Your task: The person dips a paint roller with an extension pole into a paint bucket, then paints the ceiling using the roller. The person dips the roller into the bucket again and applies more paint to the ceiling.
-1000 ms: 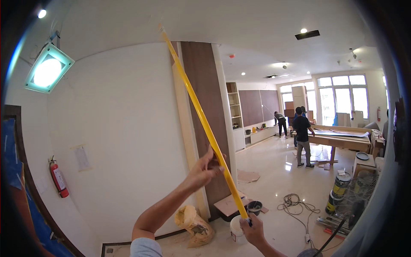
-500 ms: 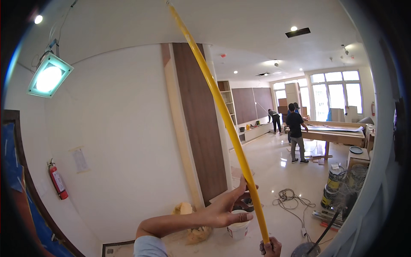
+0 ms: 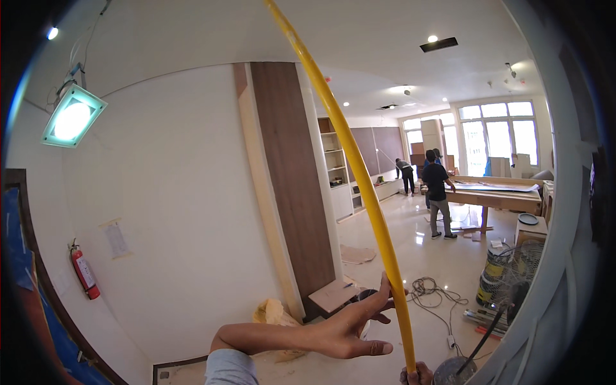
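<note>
A long yellow pole [image 3: 362,173] runs from the ceiling area at top centre down to the lower right, slanting and bowed by the lens. Around its lower end, at the bottom edge, my right hand [image 3: 417,374] is closed; only the knuckles and fingers show. Higher up, my left hand [image 3: 353,328] lies against the pole with its thumb stretched out and its fingers apart. The index fingertip touches the pole, and other fingertips are partly behind it. The pole's upper tip is out of view.
A fan [image 3: 516,269], paint buckets [image 3: 489,282] and a coiled cable [image 3: 436,292] are on the right floor. Behind my left hand lie a yellow bag [image 3: 273,312] and a board [image 3: 333,297]. Several people, one in a black shirt [image 3: 437,183], stand near a worktable [image 3: 500,200]. A lamp [image 3: 74,117] hangs left.
The pole and both hands have shifted rightward in view, and the pole's upper tip has passed out of the top edge. The room has shifted slightly left. The grip looks the same.
</note>
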### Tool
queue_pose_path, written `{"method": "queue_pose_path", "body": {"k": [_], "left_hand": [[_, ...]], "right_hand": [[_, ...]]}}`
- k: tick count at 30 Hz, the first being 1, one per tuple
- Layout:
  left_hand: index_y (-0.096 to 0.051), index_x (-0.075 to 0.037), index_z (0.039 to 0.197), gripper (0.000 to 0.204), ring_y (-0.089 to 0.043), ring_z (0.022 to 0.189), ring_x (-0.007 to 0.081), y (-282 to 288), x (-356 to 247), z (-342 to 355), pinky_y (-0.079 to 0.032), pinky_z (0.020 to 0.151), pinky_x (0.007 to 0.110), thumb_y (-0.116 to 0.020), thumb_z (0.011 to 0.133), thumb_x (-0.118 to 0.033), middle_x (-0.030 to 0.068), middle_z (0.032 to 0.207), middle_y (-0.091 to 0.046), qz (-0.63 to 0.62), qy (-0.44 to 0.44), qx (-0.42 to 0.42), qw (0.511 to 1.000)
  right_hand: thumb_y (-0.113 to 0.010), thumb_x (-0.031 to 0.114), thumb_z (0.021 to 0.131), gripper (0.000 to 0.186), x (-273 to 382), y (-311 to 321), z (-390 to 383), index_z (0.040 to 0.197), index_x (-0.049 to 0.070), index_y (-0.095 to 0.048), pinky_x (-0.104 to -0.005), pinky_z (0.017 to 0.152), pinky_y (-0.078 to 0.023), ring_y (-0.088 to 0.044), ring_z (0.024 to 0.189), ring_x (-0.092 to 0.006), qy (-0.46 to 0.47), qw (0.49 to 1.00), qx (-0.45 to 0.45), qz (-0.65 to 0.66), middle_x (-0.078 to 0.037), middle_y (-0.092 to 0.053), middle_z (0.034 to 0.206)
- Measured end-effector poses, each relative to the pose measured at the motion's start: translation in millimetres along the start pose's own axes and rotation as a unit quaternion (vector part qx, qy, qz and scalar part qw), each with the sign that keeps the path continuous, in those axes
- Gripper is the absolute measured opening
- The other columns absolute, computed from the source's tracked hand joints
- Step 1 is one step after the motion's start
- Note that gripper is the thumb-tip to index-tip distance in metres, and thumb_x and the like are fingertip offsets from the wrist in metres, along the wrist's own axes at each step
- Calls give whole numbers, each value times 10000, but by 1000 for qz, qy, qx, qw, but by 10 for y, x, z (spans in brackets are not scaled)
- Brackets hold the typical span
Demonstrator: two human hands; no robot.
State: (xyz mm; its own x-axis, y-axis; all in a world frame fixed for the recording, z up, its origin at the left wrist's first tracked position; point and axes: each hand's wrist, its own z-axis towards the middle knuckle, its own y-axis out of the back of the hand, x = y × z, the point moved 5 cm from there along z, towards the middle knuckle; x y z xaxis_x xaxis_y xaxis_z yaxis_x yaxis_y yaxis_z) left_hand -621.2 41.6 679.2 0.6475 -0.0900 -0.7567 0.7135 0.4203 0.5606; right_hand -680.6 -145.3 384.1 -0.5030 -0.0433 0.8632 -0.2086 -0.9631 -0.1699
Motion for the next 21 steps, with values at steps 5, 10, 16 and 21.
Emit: {"method": "queue_pose_path", "body": {"k": [5,10,16,21], "left_hand": [[192,2,1606,1173,-337,1511,381,-92,61,34,-407,1147,450,-756,949,-210,260,1667,-231,5,4,10,1000],[201,-12,1608,1172,-339,1510,377,-191,103,121,-400,1163,457,-752,952,-202,263,1663,-233,5,-5,11,1000],[-81,-63,1664,889,-510,1397,270,-26,298,416,-480,1118,412,-679,1013,-162,181,1604,-403,-59,-9,-106,993],[-489,44,1488,521,-707,1087,199,593,641,728,-611,893,355,-594,1073,-253,146,1183,-739,-73,-1,-233,970]], "right_hand": [[-568,541,1041,479,-32,122,-60,964,70,-614,-230,463,-355,-441,519,-48,-9,1000,4,-11,29,-536,662],[-565,540,1042,475,-59,269,-107,950,76,-605,-225,450,-330,-415,499,-41,43,997,-6,-65,54,-482,631],[-612,367,1032,355,-244,465,338,933,27,-601,-234,462,-384,-482,515,-52,3,1000,19,-8,21,-545,650],[-625,265,1030,299,51,255,708,924,-14,-603,-247,459,-419,-527,497,-61,18,999,37,-10,1,-577,630]]}}
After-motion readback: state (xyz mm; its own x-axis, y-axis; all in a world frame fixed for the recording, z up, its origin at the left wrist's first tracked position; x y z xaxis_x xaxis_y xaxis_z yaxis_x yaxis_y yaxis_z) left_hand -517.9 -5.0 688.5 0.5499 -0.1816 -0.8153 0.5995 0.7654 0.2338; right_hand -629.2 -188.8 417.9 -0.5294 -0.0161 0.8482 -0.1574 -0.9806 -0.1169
